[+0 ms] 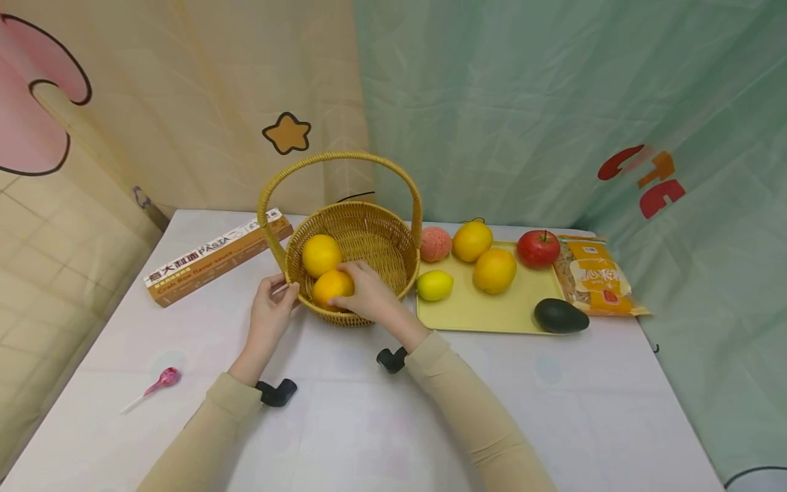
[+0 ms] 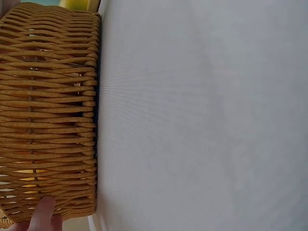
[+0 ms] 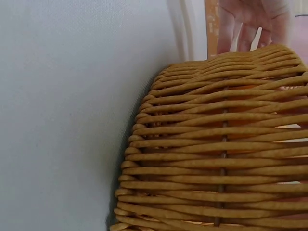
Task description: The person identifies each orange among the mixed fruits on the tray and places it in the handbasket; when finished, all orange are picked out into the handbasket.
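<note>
A wicker basket [image 1: 375, 239] with a tall arched handle stands at the middle of the table. My left hand [image 1: 270, 311] holds its left rim, thumb at the edge; in the left wrist view a finger [image 2: 44, 214] lies against the woven outer wall. Inside the basket, my right hand [image 1: 369, 290] grips an orange [image 1: 332, 288] between thumb and fingers. Another orange [image 1: 322, 255] sits just behind it, against the basket's left side. The right wrist view is mostly the basket's wall [image 3: 216, 144], with the left hand [image 3: 252, 26] beyond it.
To the right, a yellow tray [image 1: 467, 318] bears a lemon [image 1: 435, 285], a red apple [image 1: 538, 248], an avocado [image 1: 561, 316] and two orange-yellow fruits [image 1: 494, 270]. A pink bumpy ball [image 1: 435, 244] and food packet [image 1: 599, 277] adjoin it. Left are a pasta box [image 1: 215, 263] and lollipop [image 1: 166, 378].
</note>
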A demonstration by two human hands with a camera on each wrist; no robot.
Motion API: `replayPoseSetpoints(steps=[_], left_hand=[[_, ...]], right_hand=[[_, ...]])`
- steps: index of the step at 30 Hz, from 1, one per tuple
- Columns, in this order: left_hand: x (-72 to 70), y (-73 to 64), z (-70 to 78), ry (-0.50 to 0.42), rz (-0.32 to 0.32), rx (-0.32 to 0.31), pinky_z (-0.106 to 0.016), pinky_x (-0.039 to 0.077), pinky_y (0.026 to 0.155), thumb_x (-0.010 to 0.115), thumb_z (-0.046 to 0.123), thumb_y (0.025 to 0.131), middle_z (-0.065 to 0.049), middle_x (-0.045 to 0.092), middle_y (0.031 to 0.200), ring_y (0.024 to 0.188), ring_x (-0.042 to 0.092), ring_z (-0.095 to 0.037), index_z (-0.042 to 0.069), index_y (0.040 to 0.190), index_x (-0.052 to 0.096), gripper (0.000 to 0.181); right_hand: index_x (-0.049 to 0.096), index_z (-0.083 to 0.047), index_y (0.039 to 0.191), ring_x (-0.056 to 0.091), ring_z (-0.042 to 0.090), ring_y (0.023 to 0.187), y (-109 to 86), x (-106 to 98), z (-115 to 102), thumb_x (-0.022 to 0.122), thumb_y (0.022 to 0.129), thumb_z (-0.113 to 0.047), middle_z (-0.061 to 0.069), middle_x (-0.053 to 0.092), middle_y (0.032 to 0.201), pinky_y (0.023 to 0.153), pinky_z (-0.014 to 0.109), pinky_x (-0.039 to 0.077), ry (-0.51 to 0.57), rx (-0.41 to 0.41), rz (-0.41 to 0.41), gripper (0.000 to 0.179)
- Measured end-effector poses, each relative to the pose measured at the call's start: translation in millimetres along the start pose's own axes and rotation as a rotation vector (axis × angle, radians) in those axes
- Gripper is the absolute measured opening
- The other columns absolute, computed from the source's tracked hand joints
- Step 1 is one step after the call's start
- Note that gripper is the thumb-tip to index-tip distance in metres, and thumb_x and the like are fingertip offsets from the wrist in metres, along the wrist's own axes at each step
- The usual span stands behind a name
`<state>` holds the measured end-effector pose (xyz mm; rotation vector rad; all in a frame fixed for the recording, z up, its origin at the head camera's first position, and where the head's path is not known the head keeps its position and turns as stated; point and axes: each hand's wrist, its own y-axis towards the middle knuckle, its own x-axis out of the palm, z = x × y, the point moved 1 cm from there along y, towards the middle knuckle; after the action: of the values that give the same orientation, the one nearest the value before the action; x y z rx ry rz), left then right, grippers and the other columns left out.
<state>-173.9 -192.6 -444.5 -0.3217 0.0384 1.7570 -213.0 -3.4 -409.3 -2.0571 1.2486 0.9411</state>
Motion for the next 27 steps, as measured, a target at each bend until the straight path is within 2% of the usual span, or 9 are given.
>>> replayPoseSetpoints(steps=[9, 15, 21, 27], left_hand=[[-1.2, -0.3, 0.6, -0.003, -0.012, 0.006, -0.022, 0.056, 0.096, 0.051, 0.019, 0.103, -0.023, 0.040, 0.149, 0.131, 0.050, -0.032, -0.005, 0.144, 0.032, 0.051], [-1.4, 0.8, -1.1, -0.001, -0.003, 0.006, -0.021, 0.057, 0.094, 0.051, 0.019, 0.103, -0.022, 0.041, 0.148, 0.130, 0.051, -0.031, -0.004, 0.143, 0.034, 0.050], [-1.1, 1.4, -2.7, 0.000, -0.001, 0.002, -0.020, 0.057, 0.093, 0.051, 0.019, 0.102, -0.022, 0.041, 0.148, 0.131, 0.051, -0.031, -0.005, 0.143, 0.034, 0.050], [-0.4, 1.3, -2.6, -0.003, -0.010, 0.004, -0.018, 0.056, 0.093, 0.052, 0.020, 0.102, -0.023, 0.040, 0.148, 0.132, 0.050, -0.032, -0.005, 0.143, 0.034, 0.051]], right_hand=[[0.047, -0.012, 0.145, 0.047, 0.026, 0.135, -2.7, -9, 5, 0.074, 0.088, -0.036, 0.007, 0.048, 0.149, 0.116, 0.041, 0.043, 0.033, -0.023, -0.027, 0.067], [0.053, -0.013, 0.141, 0.049, 0.027, 0.132, -11.4, -24, 9, 0.073, 0.089, -0.033, 0.007, 0.052, 0.144, 0.114, 0.044, 0.044, 0.074, -0.055, 0.018, 0.059], [0.059, -0.014, 0.135, 0.053, 0.031, 0.127, -26.5, -43, 20, 0.073, 0.090, -0.029, 0.006, 0.057, 0.137, 0.108, 0.045, 0.050, 0.160, -0.076, 0.105, 0.049], [0.065, -0.007, 0.124, 0.063, 0.029, 0.113, -44.8, -67, 42, 0.073, 0.090, -0.023, 0.009, 0.066, 0.122, 0.099, 0.042, 0.057, 0.293, -0.124, 0.272, 0.038]])
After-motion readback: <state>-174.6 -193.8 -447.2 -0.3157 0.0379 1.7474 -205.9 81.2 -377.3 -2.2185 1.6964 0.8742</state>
